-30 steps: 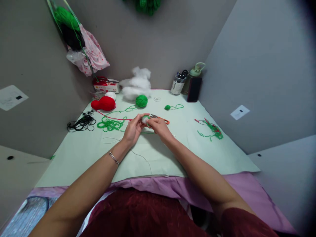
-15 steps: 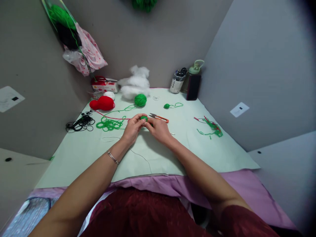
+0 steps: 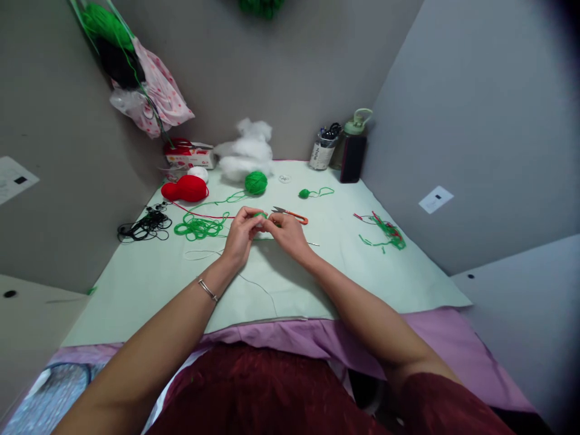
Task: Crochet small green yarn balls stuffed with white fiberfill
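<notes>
A small green yarn piece (image 3: 260, 215) is pinched between both hands above the middle of the table, mostly covered by the fingers. My left hand (image 3: 240, 234) holds it from the left, fingers bent round it. My right hand (image 3: 286, 232) has its fingertips closed on the piece's right side. Orange-handled thread snips (image 3: 296, 217) lie just behind my right hand. Loose green yarn (image 3: 199, 228) and a red strand lie left of my hands. A thin hook or needle (image 3: 313, 244) shows partly beside my right hand.
Red yarn (image 3: 185, 189), black cord (image 3: 147, 225), white stuffing (image 3: 249, 151) and a green ball (image 3: 256, 182) lie at the back and left. A pen holder (image 3: 322, 151), bottle (image 3: 357, 122) and phone (image 3: 353, 159) stand back right. Yarn scraps (image 3: 392, 235) lie right.
Both hands have shifted slightly around the green piece, and more of it is covered by the fingers. The whole view has moved a little.
</notes>
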The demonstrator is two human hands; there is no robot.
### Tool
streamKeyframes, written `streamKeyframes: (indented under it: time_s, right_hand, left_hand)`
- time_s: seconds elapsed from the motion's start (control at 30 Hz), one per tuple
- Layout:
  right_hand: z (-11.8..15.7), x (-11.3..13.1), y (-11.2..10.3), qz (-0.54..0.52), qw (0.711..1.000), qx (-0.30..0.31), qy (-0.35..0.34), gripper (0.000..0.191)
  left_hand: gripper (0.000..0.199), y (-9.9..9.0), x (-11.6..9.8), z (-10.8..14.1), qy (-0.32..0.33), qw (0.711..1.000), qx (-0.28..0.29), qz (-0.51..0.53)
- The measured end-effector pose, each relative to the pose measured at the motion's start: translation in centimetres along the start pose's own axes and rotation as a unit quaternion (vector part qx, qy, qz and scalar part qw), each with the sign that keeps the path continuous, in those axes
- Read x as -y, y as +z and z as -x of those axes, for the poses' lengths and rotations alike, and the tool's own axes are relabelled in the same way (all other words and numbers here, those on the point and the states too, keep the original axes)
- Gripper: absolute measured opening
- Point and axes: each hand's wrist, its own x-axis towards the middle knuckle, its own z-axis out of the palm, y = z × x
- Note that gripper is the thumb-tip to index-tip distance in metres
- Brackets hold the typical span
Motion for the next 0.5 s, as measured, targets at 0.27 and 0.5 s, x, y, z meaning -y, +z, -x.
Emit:
streamKeyframes:
  time_s: [0.27, 0.5]
  right_hand:
    - [-0.7, -1.0, -0.6, -0.023, 1.000, 0.013, -0.003, 0.038]
    - [1.6, 1.0, -0.1, 0.093, 0.993, 0.047, -0.047, 0.024]
  left_hand:
    - [0.029, 0.2, -0.4, -0.1, -0.002, 0.999, 0.052, -0.017]
    - [0.024, -0.8, 0.7, -0.6, 0.015, 0.999, -0.014, -0.046]
